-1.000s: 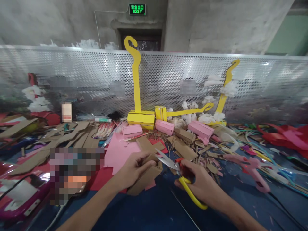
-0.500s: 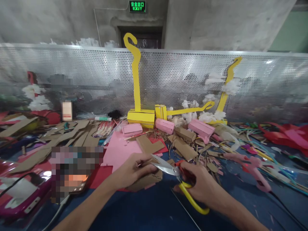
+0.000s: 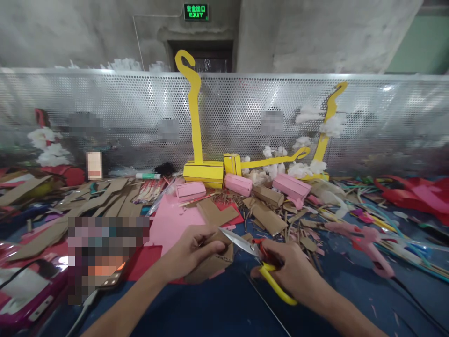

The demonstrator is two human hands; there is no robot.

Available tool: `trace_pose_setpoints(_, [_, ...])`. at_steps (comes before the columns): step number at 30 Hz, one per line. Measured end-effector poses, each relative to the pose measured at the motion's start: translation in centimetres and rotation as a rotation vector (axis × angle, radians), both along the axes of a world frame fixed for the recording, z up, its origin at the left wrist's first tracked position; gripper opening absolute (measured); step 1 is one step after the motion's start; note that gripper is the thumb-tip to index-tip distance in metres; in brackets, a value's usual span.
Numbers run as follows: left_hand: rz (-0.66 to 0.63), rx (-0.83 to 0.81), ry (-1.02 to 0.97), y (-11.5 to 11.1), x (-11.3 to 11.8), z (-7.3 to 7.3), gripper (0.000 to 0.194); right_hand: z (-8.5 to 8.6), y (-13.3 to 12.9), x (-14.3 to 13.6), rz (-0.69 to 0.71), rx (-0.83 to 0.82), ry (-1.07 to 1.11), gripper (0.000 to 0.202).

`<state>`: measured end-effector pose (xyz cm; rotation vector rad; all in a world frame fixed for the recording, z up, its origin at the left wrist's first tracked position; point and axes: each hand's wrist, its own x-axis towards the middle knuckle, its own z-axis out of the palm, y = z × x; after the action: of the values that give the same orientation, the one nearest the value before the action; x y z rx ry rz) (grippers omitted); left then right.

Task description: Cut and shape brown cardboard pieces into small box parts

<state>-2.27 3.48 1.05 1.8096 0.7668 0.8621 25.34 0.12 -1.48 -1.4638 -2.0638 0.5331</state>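
Observation:
My left hand (image 3: pixel 191 250) is closed on a folded piece of brown cardboard (image 3: pixel 210 267), its thumb lying on top. In my right hand (image 3: pixel 293 262) is a pair of scissors (image 3: pixel 242 241) with a red and a yellow handle loop. The silver blades point left and lie at the cardboard's upper edge, by my left fingertips; they look nearly closed. Whether they touch the cardboard I cannot tell. A long thin rod or edge (image 3: pixel 268 304) runs across the blue surface below my right hand.
Pink boxes (image 3: pixel 238 184) and a yellow hooked stand (image 3: pixel 195 121) stand ahead, before a perforated metal screen (image 3: pixel 133 103). Cardboard scraps (image 3: pixel 268 216) lie beyond my hands. On the right is a pink glue gun (image 3: pixel 363 241) with its cord; a pink sheet (image 3: pixel 175 220) lies left of centre.
The scissor blades have drawn closer together, and the yellow handle loop has shifted up and left. My left hand keeps its hold on the cardboard. The view has shifted slightly.

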Motion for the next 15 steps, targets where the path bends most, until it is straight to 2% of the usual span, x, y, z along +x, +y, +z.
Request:
trace_pose_setpoints(6, [0.001,-0.013,-0.033,-0.1,0.2,0.3,0.025,1.2,-0.8,-0.6,-0.016,0.007,0.023,0.035])
trace_pose_setpoints(10, [0.042,0.016,0.024,0.0,0.2,0.2,0.028,2.1,-1.3,-0.6,0.011,0.011,-0.020,0.042])
trace_pose_setpoints(15, [-0.009,-0.035,0.065,-0.4,0.6,1.2,0.019,1.9,-1.1,-0.7,0.045,-0.010,0.019,0.045])
